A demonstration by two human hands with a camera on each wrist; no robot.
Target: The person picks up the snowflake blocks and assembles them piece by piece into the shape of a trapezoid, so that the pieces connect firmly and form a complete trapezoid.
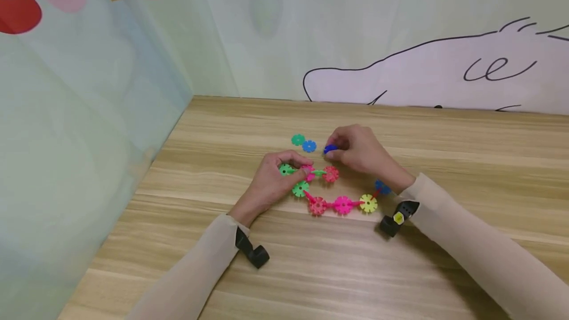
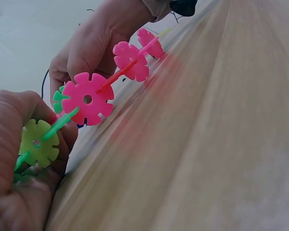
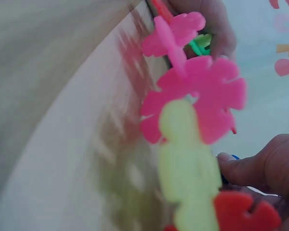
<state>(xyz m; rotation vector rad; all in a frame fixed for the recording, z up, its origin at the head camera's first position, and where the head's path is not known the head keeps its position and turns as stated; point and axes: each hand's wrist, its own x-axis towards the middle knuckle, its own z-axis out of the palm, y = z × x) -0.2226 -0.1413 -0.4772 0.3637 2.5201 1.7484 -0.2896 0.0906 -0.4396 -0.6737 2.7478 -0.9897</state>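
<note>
A chain of notched plastic discs in green, red, pink and yellow [image 1: 368, 203] curves across the wooden table. My left hand [image 1: 273, 177] grips its left part, thumb and fingers around a pink disc [image 1: 306, 172] beside the green ones. One chain end, a red disc [image 1: 330, 174], points toward my right hand [image 1: 357, 149]. Between that hand's thumb and fingers is pinched a dark blue disc [image 1: 330, 148], mostly covered by them. The other end, a blue disc [image 1: 382, 187], lies under the right wrist. In the left wrist view, a pink disc [image 2: 88, 99] stands on edge, linked by slots.
Two loose discs, one green [image 1: 298, 140] and one blue [image 1: 309, 146], lie side by side beyond the left hand. A printed fabric wall [image 1: 249, 38] borders the table at the back and left. Wrist cameras [image 1: 258, 257] hang from both sleeves.
</note>
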